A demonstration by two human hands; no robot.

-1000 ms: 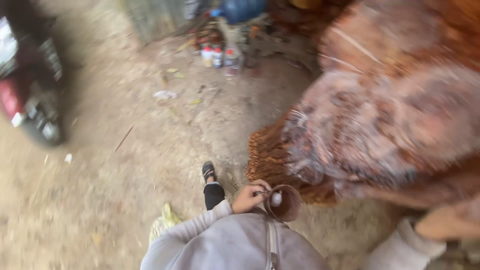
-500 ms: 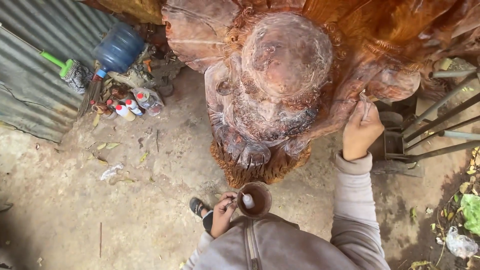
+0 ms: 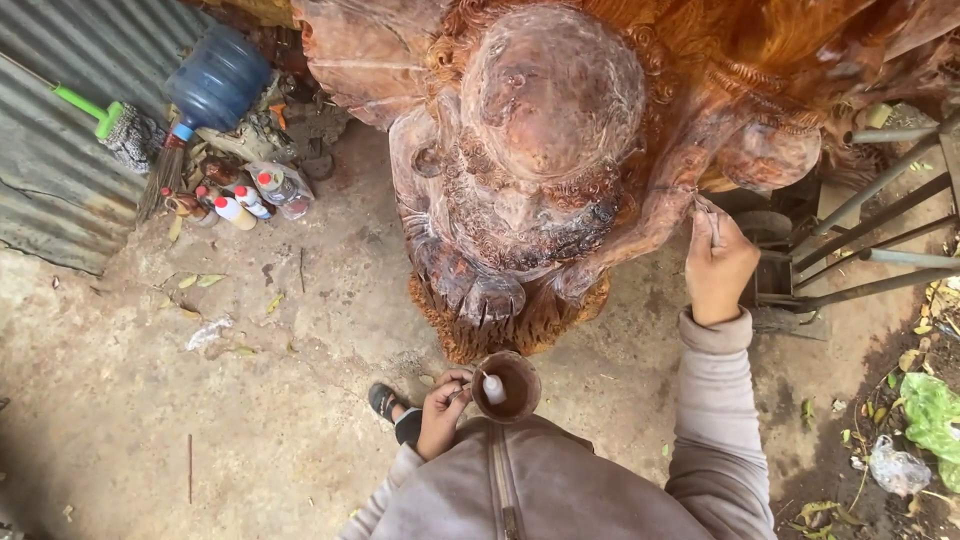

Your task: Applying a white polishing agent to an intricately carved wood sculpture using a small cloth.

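Observation:
A large reddish-brown carved wooden statue (image 3: pixel 550 150) fills the top middle, standing on the dirt ground. My right hand (image 3: pixel 718 265) is raised to the statue's right flank and pinches a thin tool, whose tip touches the wood. My left hand (image 3: pixel 443 410) is low, close to my chest, gripping the rim of a small brown cup (image 3: pixel 510 385). A small white bottle (image 3: pixel 493 388) stands inside the cup. My grey sleeves and jacket fill the bottom edge.
A blue water jug (image 3: pixel 215 85), a green-handled broom (image 3: pixel 110 120) and several small bottles (image 3: pixel 245 200) lie by a corrugated metal wall (image 3: pixel 50 190) at left. A metal frame (image 3: pixel 870 240) stands at right. Green plastic litter (image 3: pixel 930 410) lies at lower right. My sandalled foot (image 3: pixel 385 400) shows below.
The view swung from the ground and statue's side to face the statue head-on. My right hand rose to the statue's flank. My left hand kept hold of the cup.

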